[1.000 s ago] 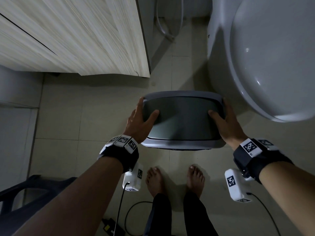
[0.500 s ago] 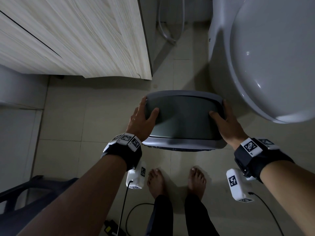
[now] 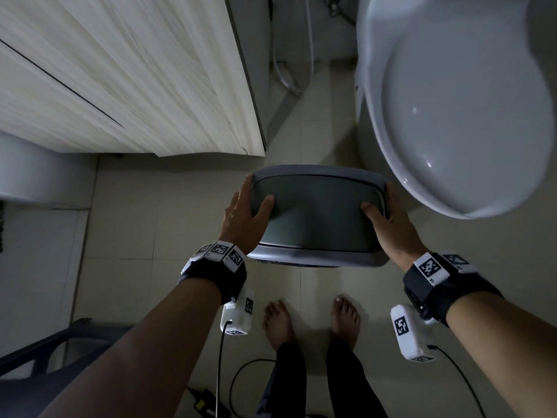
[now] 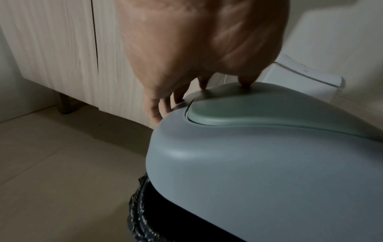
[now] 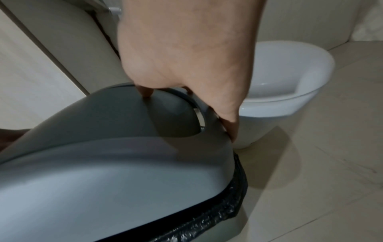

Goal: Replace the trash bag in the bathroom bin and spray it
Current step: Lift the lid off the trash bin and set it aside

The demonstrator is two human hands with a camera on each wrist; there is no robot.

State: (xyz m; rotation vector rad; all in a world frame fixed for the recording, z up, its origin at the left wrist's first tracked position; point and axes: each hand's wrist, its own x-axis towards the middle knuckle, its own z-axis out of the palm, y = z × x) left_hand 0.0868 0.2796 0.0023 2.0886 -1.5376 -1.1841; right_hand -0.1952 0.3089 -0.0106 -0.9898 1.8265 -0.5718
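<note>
The bin lid (image 3: pixel 316 257), a pale grey frame with a darker grey-green swing flap (image 3: pixel 319 218) set in it, is seen from the head view on the tiled floor (image 3: pixel 120 236), between the wood-grain cabinet (image 3: pixel 135 76) and the white toilet (image 3: pixel 464 101), just ahead of two bare feet. The lid is gripped at both short ends. The left hand (image 3: pixel 242 217) is laid over the left end: its thumb is pressed on the flap surface, and its fingers (image 4: pixel 154 113) are curled down over the outer edge of the frame, as the left wrist view shows. The right hand (image 3: pixel 391 227) is placed likewise at the right end, thumb on the flap, fingers (image 5: pixel 231 127) wrapped round the rim next to the toilet base. Both hands are thus closed on the lid, neither released. A band of crinkled black trash bag (image 5: pixel 209 224) is seen folded out beneath the lower edge of the lid in both wrist views; at the left it shows at (image 4: pixel 138 212). Whether the lid is fully seated on the bin body cannot be told. A dark plastic stool or crate (image 3: pixel 45 354) is partly visible at the lower left, and black cables (image 3: pixel 238 384) with an adapter lie on the floor by the feet.
</note>
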